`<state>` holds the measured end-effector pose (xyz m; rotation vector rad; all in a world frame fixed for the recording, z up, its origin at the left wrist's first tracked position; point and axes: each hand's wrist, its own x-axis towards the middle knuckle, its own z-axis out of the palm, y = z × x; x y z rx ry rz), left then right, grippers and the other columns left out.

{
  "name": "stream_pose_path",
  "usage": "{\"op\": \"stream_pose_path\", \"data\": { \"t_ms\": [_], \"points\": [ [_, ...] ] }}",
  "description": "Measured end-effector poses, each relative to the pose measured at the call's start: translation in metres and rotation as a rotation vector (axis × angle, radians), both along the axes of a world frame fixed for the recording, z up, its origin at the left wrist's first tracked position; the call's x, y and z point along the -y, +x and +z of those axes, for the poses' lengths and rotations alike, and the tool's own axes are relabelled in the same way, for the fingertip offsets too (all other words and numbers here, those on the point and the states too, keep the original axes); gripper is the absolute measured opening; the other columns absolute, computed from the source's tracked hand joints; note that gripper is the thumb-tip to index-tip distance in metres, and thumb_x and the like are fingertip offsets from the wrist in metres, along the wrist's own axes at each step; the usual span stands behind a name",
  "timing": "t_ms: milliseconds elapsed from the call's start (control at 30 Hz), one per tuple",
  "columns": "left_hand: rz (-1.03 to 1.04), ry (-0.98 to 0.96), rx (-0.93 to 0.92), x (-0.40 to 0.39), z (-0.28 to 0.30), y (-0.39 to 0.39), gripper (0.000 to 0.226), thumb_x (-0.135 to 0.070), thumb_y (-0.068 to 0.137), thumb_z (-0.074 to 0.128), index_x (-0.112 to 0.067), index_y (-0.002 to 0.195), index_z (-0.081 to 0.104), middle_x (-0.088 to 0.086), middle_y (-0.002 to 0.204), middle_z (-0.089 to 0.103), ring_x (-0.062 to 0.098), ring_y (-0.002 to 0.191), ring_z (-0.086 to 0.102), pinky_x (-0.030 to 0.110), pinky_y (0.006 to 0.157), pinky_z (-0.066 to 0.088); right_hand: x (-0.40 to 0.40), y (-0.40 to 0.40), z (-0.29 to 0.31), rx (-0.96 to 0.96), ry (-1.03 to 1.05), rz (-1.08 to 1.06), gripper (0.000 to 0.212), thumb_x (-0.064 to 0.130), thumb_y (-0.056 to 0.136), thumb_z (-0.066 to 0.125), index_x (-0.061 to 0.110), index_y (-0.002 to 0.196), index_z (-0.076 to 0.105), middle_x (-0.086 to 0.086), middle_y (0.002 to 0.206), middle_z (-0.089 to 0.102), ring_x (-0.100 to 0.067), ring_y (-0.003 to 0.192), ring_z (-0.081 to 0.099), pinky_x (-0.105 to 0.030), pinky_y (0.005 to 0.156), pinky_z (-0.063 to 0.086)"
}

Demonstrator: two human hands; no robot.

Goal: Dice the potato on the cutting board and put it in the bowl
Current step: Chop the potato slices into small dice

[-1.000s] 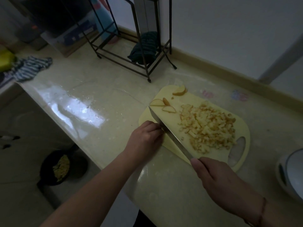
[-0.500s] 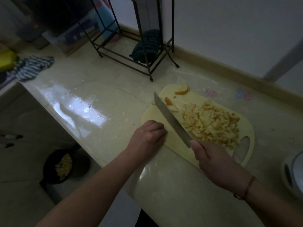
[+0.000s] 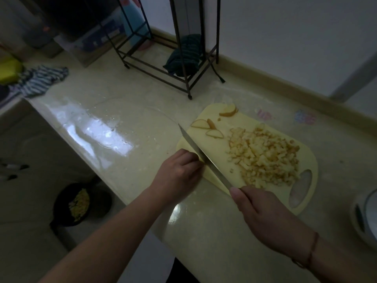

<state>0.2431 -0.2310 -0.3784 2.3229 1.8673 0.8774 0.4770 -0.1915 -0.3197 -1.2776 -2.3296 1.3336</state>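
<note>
Nearest me, my right hand [image 3: 263, 213] is wrapped round the knife [image 3: 204, 156] handle at the near edge of the cutting board [image 3: 212, 144]; the handle itself is hidden in the fist, fingers curled tight. The blade runs diagonally away toward the board's left edge, tip past that edge, lying low over the board w/ nothing under it that I can see. My left hand [image 3: 179, 174] sits w/ fingers curled under, knuckles against the blade's left side at the board's near-left corner; whether it pins the board or a last scrap I can't tell, fingertips hidden.

Progress, as I judge it: dicing is mostly done. A big heap of diced potato [image 3: 265, 158] covers the right half of the board, next to the handle cutout. Farther on, three thin potato slices [image 3: 206, 127] lie uncut near the left-far part, plus one more slice [image 3: 229, 111] at the far edge. Those still need cutting, approx. a few strokes.

Nothing moved into a bowl yet. A white rounded vessel [image 3: 365, 217] at the counter's right edge may be the bowl; too cropped to say. So left: finish slices, then transfer the whole heap.

Beyond the board, a black wire rack [image 3: 183, 82] stands at the counter's far side.
</note>
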Motion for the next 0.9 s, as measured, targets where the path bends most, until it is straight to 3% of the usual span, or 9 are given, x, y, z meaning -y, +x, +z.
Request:
{"op": "stream_pose_path", "data": {
  "t_ms": [200, 433, 600, 900],
  "points": [
    [0.002, -0.007, -0.020, -0.004, -0.003, 0.002, 0.009, -0.006, 0.086, 0.072, -0.004, 0.094, 0.077, 0.010, 0.092, 0.069, 0.029, 0.081, 0.062, 0.034, 0.067, 0.051, 0.007, 0.008, -0.002, 0.014, 0.014, -0.002, 0.059, 0.068, 0.082, 0.025, 0.017, 0.062, 0.047, 0.005, 0.065, 0.058, -0.013, 0.063, 0.054, -0.026, 0.061, 0.037],
    [-0.009, -0.030, -0.021, -0.005, -0.007, 0.001, 0.012, -0.005, 0.088, 0.069, -0.004, 0.098, 0.076, 0.009, 0.092, 0.069, 0.029, 0.081, 0.062, 0.036, 0.066, 0.052, 0.008, 0.006, -0.001, 0.072, -0.014, 0.004, 0.059, 0.067, 0.081, 0.021, 0.017, 0.064, 0.049, 0.001, 0.058, 0.055, -0.012, 0.064, 0.054, -0.026, 0.062, 0.037],
    [-0.013, -0.017, -0.040, -0.007, -0.006, 0.000, 0.011, -0.007, 0.090, 0.068, -0.003, 0.095, 0.076, 0.010, 0.092, 0.069, 0.029, 0.079, 0.061, 0.036, 0.067, 0.051, -0.009, -0.019, -0.005, 0.070, 0.029, 0.050, 0.048, 0.051, 0.095, 0.029, 0.019, 0.063, 0.042, 0.003, 0.058, 0.047, -0.009, 0.058, 0.044, -0.026, 0.058, 0.029],
    [0.037, -0.021, 0.010, -0.011, -0.008, 0.002, 0.018, -0.016, 0.090, 0.061, -0.002, 0.089, 0.073, 0.011, 0.093, 0.067, 0.029, 0.080, 0.065, 0.036, 0.064, 0.054, -0.017, 0.019, -0.003, 0.032, -0.103, -0.116, 0.055, 0.063, 0.084, 0.026, 0.017, 0.062, 0.047, 0.010, 0.047, 0.049, -0.004, 0.047, 0.046, -0.026, 0.052, 0.032]
  ]
}}
